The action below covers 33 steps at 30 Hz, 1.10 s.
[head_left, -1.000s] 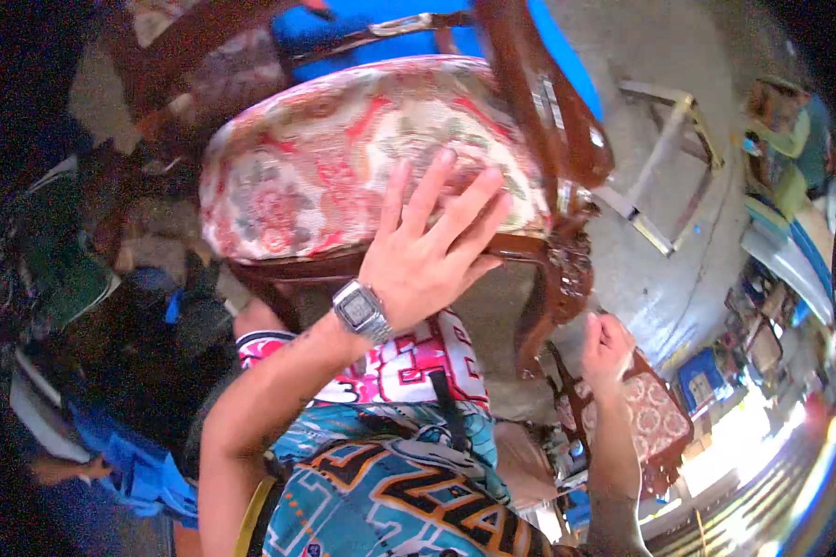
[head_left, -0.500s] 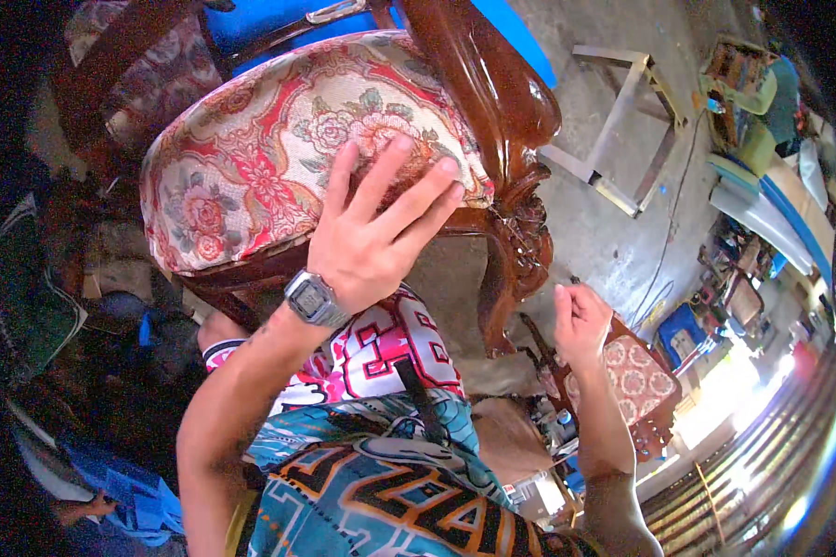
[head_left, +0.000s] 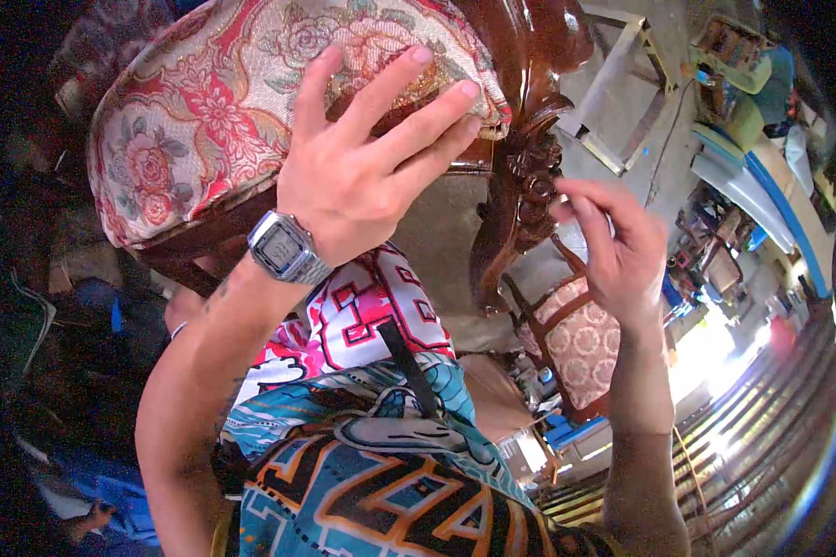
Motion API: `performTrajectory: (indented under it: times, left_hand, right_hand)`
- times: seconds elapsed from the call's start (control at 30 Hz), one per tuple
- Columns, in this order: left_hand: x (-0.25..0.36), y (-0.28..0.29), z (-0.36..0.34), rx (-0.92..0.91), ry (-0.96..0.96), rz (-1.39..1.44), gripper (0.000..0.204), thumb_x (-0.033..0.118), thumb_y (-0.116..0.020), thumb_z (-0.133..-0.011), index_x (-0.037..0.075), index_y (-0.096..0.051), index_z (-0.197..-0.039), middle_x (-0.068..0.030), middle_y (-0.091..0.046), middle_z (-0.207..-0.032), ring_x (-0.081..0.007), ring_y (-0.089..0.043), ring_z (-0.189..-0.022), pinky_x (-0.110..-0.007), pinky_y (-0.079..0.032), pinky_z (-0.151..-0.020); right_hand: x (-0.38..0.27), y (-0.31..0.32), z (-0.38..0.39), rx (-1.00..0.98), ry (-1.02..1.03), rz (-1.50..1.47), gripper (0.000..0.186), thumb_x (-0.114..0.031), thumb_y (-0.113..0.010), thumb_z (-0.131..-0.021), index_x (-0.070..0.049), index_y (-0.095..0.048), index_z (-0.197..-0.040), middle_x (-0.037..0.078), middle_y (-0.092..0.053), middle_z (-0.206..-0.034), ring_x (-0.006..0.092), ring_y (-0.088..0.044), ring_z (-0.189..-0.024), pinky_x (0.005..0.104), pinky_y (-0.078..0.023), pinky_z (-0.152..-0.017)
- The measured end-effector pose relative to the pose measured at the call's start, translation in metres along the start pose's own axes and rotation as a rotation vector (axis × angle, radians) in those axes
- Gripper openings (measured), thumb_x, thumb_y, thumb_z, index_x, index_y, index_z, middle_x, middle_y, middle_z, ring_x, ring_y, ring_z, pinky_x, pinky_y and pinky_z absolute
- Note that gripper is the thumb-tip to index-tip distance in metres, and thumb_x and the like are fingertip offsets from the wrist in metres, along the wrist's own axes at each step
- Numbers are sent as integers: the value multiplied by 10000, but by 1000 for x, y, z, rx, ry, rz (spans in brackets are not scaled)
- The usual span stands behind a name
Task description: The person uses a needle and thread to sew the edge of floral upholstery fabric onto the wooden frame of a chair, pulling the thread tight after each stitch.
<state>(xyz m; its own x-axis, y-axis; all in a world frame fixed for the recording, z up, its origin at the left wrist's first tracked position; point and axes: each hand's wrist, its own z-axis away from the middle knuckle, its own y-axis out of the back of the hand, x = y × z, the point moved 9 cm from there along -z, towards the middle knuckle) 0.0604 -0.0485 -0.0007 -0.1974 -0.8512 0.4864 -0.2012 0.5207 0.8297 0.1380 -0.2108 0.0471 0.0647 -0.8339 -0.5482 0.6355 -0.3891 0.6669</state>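
Observation:
My left hand [head_left: 362, 186], with a watch on its wrist, lies palm down and fingers spread on the floral red-and-cream upholstered seat [head_left: 204, 111] of a glossy brown wooden chair. Its fingertips rest near the seat's right edge, beside the carved front leg [head_left: 520, 186]. My right hand [head_left: 613, 246] is raised just right of that carving, thumb and index finger drawn together; whatever they may hold is too small to make out. My patterned shorts [head_left: 362, 306] show beneath the seat.
An upholstered chair [head_left: 581, 353] stands below at right. An unpainted rectangular frame [head_left: 594, 121] lies on the concrete floor [head_left: 659, 148], with stacked boards [head_left: 752, 204] and clutter at the right. At lower left, another person's hand [head_left: 93, 520] shows by blue material.
The view has shifted, so the seat appears higher and further left. My right hand has risen toward the carved leg. My left hand stays spread on the seat.

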Motion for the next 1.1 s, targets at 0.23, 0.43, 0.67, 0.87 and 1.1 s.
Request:
performTrajectory:
  times: [0.23,0.43,0.67,0.87,1.1]
  left_hand:
    - [0,2,-2,26,10,25,403,154,-589,-724,265,-691,-1097,90,-548,-1326,-192,-495,-1239,-494,-300,-1057]
    - [0,2,-1,44,4,28,409,161,-597,-712,259,-692,-1098,89,-542,-1331,-191,-489,-1244,-500,-294,-1065]
    - [-1,2,0,39,9,38,409,168,-601,-711,255,-689,-1101,87,-541,-1332,-193,-487,-1249,-506,-286,-1072]
    - [-3,-1,0,-17,7,162,286,200,-558,-845,172,-689,-1099,1,-570,-1284,-235,-515,-1204,-580,-232,-1066]
    - [-3,2,0,74,0,138,269,201,-565,-835,166,-697,-1067,0,-596,-1238,-235,-536,-1172,-570,-262,-1045]
  right_hand:
    - [-42,-3,-40,106,460,280,95,-121,-725,-796,-84,-694,-878,57,-680,-779,199,-642,-677,291,-492,-611]
    - [-54,-9,-47,160,574,270,97,-124,-745,-766,-91,-687,-836,53,-676,-776,222,-629,-656,315,-492,-583]
    - [-60,-18,-46,113,698,406,120,-128,-743,-758,-81,-659,-830,64,-658,-755,249,-636,-665,339,-509,-582]
    - [-68,-17,-45,103,730,376,118,-102,-736,-750,-79,-658,-835,71,-658,-767,256,-642,-673,335,-513,-596]
    - [-73,-18,-42,116,798,370,116,-88,-735,-744,-75,-651,-824,71,-656,-764,251,-643,-673,331,-510,-594]
